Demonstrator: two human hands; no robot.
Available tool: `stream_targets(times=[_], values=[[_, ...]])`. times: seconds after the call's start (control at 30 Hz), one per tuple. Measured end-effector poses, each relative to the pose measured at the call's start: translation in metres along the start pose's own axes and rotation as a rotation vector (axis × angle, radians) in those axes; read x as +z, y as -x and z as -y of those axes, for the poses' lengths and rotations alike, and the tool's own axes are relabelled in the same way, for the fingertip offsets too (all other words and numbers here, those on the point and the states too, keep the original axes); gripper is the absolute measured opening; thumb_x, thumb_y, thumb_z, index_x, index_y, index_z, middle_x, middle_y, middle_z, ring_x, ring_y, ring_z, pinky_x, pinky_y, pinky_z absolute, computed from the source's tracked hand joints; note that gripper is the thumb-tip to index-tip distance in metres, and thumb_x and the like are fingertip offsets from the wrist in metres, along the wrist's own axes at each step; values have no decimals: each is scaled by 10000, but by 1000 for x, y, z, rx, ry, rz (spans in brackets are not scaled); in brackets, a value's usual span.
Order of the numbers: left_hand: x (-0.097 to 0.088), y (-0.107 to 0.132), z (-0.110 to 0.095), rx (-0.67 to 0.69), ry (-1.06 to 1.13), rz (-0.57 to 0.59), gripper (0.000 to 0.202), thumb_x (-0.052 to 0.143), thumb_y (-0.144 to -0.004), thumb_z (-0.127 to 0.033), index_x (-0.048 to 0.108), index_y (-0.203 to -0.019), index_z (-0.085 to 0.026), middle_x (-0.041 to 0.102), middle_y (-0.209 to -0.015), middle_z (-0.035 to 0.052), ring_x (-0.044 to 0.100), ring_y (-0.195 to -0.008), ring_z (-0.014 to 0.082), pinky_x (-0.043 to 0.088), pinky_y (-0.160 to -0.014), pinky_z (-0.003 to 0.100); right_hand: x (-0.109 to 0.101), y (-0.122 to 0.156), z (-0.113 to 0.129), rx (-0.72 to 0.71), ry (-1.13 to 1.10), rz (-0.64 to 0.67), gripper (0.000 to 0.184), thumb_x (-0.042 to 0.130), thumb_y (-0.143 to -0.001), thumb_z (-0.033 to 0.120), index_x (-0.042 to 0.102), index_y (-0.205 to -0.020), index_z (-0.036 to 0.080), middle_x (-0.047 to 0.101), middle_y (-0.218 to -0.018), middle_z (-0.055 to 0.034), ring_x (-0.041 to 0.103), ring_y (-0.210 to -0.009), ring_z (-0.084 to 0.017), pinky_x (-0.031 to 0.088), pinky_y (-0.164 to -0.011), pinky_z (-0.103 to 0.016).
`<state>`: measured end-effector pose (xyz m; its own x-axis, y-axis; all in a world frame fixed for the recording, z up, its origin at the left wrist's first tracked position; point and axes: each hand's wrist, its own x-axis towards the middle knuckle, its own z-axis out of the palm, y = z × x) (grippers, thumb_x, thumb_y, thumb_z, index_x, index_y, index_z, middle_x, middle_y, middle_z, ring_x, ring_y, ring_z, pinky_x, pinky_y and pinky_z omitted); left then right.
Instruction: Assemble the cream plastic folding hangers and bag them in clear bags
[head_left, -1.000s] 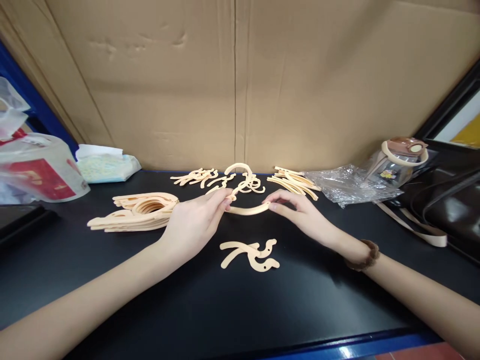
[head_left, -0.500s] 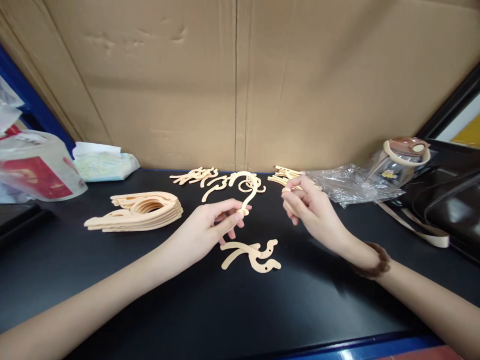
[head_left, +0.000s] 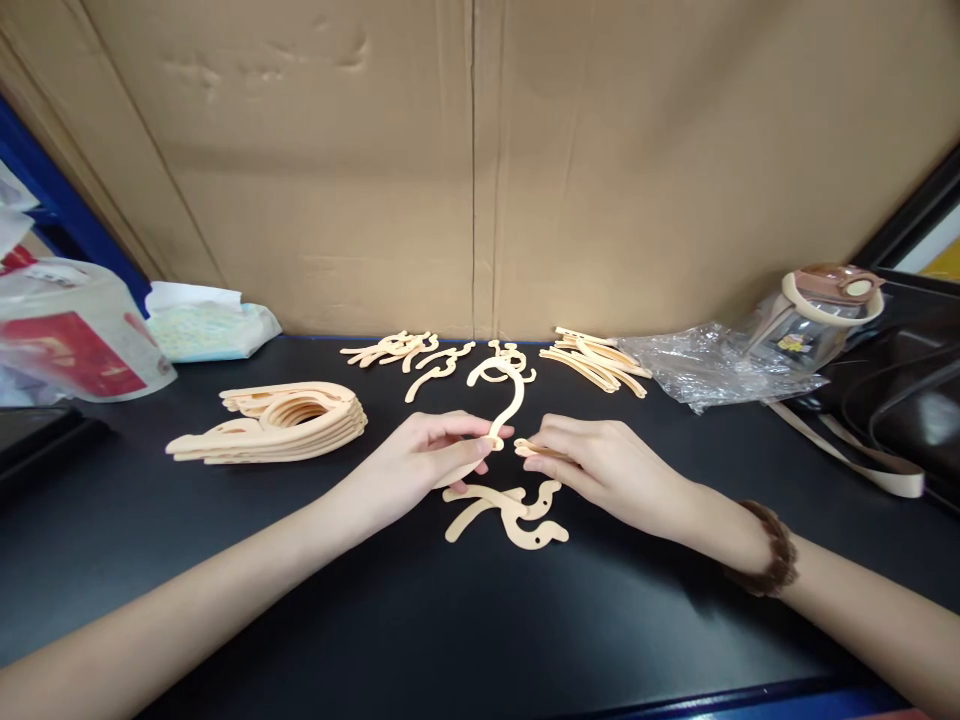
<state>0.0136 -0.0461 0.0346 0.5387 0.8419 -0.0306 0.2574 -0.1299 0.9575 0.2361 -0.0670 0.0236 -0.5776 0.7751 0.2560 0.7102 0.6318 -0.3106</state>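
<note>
My left hand (head_left: 442, 452) pinches a cream plastic hanger hook (head_left: 513, 395) by its lower end, the curve pointing up; another part under my fingers is mostly hidden. My right hand (head_left: 600, 458) grips a slim hanger arm (head_left: 531, 447), its rounded tip poking out toward the hook. A small gap separates the two parts. Below them, curved hanger pieces (head_left: 517, 520) with small holes lie overlapping on the black table (head_left: 480, 620). To the left is a stack of folded hangers (head_left: 277, 430).
Loose curved pieces (head_left: 394, 348) lie at the back, with hooks (head_left: 504, 365) beside them and a pile of straight arms (head_left: 596, 360) to the right. Crumpled clear plastic (head_left: 697, 365), a bottle (head_left: 817, 320) and a black bag (head_left: 922, 390) are at right; a tissue pack (head_left: 210, 325) sits back left.
My right hand has come from the arm pile down and left to my left hand, bringing a hanger arm. My left hand with the hook has shifted slightly right and down.
</note>
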Motion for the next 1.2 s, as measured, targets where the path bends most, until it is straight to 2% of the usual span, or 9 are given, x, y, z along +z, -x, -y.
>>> stream_targets(times=[0.1, 0.17, 0.33, 0.43, 0.67, 0.87, 1.03, 1.2], values=[[2, 1, 0, 33, 11, 51, 256, 569, -869, -327, 707, -1038, -194, 592, -1015, 58, 619, -814, 156, 542, -626, 255, 1, 1, -1, -12, -3, -12, 335, 370, -996, 396, 637, -916, 210, 583, -825, -18, 570, -680, -129, 403, -607, -246], [1, 1, 0, 47, 11, 104, 250, 577, -871, -337, 708, -1030, -195, 571, -1042, 50, 604, -775, 133, 526, -629, 244, 0, 2, -1, -45, 7, 3, 344, 372, -995, 400, 667, -1001, 224, 624, -896, -30, 611, -753, -135, 434, -641, -237], [-4, -1, -1, 64, -79, 285, 235, 547, -903, -317, 712, -1020, -197, 560, -974, 24, 582, -762, 118, 502, -680, 239, -2, 5, -4, -87, 4, 7, 354, 424, -964, 446, 697, -1055, 240, 670, -985, -38, 651, -824, -139, 477, -689, -229], [-7, -2, -2, 104, -168, 311, 227, 534, -917, -309, 729, -974, -205, 553, -904, 6, 554, -754, 106, 474, -685, 219, -3, 6, -4, -86, 0, 6, 365, 428, -958, 460, 703, -1082, 256, 687, -970, -39, 661, -808, -143, 485, -678, -233], [-3, -1, -4, 155, -200, 287, 195, 566, -894, -217, 747, -967, -226, 597, -920, 10, 576, -827, 120, 458, -715, 202, -6, 6, 2, -71, -26, 32, 338, 469, -940, 460, 715, -1081, 278, 701, -964, -31, 660, -807, -145, 472, -673, -232], [2, 1, -2, 181, -249, 248, 195, 571, -889, -229, 747, -970, -206, 609, -904, 25, 589, -801, 129, 464, -691, 209, -9, 6, 6, -81, -17, 66, 325, 469, -945, 447, 714, -1078, 279, 706, -960, -30, 659, -796, -145, 459, -662, -224], [4, 4, -3, 268, -353, 128, 197, 546, -906, -222, 739, -936, -197, 586, -828, 3, 565, -698, 99, 431, -597, 185, -10, 7, 5, -91, -5, 27, 320, 455, -959, 420, 722, -1055, 271, 705, -974, -31, 661, -806, -143, 472, -686, -232], [5, 5, 1, 354, -473, 25, 197, 542, -914, -183, 725, -977, -221, 573, -804, -16, 560, -713, 94, 411, -612, 188, -9, 6, 9, -66, 47, 12, 297, 451, -973, 364, 720, -1051, 263, 708, -964, -33, 664, -820, -149, 474, -693, -234]])
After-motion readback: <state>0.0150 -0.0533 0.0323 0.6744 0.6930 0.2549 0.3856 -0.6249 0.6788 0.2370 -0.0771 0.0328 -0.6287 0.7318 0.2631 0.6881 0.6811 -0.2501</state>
